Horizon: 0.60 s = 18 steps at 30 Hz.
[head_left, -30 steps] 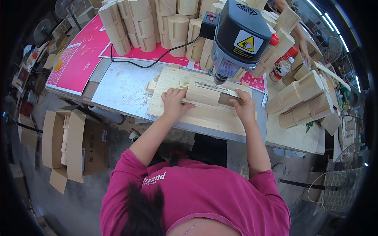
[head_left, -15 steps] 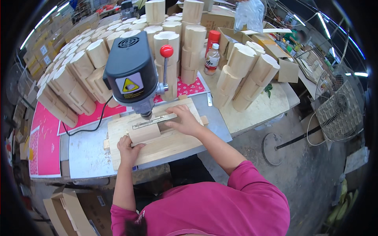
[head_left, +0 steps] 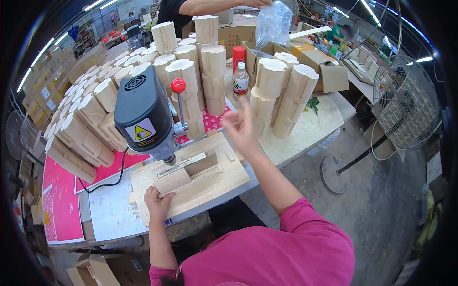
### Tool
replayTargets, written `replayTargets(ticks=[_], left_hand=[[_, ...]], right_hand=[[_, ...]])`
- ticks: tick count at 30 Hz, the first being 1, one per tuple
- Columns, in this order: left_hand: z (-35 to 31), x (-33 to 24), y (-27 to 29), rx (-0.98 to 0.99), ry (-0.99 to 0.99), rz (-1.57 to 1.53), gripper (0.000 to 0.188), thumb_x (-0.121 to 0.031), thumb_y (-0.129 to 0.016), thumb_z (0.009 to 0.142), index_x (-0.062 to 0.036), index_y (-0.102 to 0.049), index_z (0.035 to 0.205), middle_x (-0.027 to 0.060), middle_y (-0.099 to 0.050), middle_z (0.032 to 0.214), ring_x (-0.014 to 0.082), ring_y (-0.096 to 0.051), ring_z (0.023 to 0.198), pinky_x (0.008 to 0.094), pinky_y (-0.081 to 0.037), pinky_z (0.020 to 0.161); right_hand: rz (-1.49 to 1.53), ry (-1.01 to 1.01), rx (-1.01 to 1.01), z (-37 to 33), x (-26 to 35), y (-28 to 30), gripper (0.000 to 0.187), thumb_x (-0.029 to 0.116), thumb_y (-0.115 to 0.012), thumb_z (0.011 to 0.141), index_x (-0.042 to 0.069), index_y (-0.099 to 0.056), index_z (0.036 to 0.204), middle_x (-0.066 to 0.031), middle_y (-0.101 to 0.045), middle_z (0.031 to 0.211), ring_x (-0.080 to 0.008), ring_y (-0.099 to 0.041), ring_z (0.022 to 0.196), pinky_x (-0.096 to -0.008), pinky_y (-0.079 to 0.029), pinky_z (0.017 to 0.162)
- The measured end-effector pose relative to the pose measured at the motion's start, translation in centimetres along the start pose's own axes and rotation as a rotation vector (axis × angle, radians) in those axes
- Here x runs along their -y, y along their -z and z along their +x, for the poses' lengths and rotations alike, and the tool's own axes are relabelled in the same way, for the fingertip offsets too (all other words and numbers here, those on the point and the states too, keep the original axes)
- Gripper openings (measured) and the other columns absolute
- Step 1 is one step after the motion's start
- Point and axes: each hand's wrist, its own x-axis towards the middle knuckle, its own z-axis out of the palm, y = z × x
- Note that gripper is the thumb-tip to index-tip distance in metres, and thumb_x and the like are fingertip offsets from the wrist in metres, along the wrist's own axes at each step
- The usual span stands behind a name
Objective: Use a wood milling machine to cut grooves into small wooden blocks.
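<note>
Beneath the chuck of a dark drill press (head_left: 145, 107) lies a wooden board (head_left: 210, 183) with a pale wooden block (head_left: 172, 181) on it. A slim metal strip (head_left: 181, 164) runs along the block's far side, and a rectangular hollow opens to its right. My left hand (head_left: 158, 202) grips the block's left end, with the thumb along its near side. My right hand (head_left: 242, 128) is raised past the board's right end, blurred by motion, its fingers apart and nothing seen in them. Stacked wooden cylinders (head_left: 263, 95) stand just beyond it.
Many wooden cylinders (head_left: 81, 126) crowd the table's left and back. A bottle (head_left: 240, 80) and a red can (head_left: 237, 56) stand behind my right hand. Another person's arm (head_left: 214, 5) reaches toward a plastic bag (head_left: 274, 24). A fan (head_left: 400, 105) stands at right.
My right hand has left the block and metal strip and swung up and away to the right. The left hand stays on the block. The view has shifted; another person's arm now shows.
</note>
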Motion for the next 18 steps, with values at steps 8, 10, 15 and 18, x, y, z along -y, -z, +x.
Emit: replayTargets(ticks=[8,10,15,18], left_hand=[[-0.2,0.2,0.2,0.004,-0.009,-0.032,0.032,-0.011,-0.078,0.052,-0.0044,-0.061,0.079,0.0078,-0.049,0.068,0.0263,-0.047,0.068,0.0365,-0.038,0.061],[-0.2,0.2,0.2,0.007,-0.007,-0.035,0.032,-0.010,-0.078,0.052,-0.0040,-0.061,0.079,0.0078,-0.049,0.067,0.0261,-0.047,0.068,0.0365,-0.038,0.061],[-0.3,0.2,0.0,-0.015,0.004,-0.112,0.033,-0.008,-0.077,0.052,-0.0027,-0.061,0.080,0.0080,-0.049,0.067,0.0257,-0.046,0.066,0.0357,-0.037,0.058],[-0.4,0.4,0.0,-0.015,0.003,-0.090,0.033,-0.008,-0.077,0.052,-0.0027,-0.061,0.080,0.0079,-0.049,0.067,0.0256,-0.046,0.066,0.0357,-0.037,0.059]], right_hand=[[0.215,0.024,-0.364,8.6,8.3,5.2,0.080,0.006,-0.055,0.085,0.002,0.003,0.140,-0.0105,-0.057,0.091,-0.0135,-0.056,0.077,-0.0260,-0.048,0.069],[0.121,-0.033,-0.262,8.0,8.4,4.5,0.081,0.006,-0.057,0.084,0.002,0.001,0.140,-0.0105,-0.057,0.091,-0.0129,-0.056,0.077,-0.0258,-0.048,0.069],[0.101,-0.070,-0.020,5.0,4.7,1.7,0.073,0.010,-0.059,0.084,-0.001,-0.012,0.139,-0.0066,-0.056,0.087,-0.0098,-0.053,0.074,-0.0234,-0.045,0.065],[0.011,-0.069,0.098,4.6,4.4,0.2,0.065,0.015,-0.057,0.086,-0.002,-0.020,0.137,-0.0074,-0.055,0.086,-0.0110,-0.053,0.075,-0.0252,-0.045,0.066]])
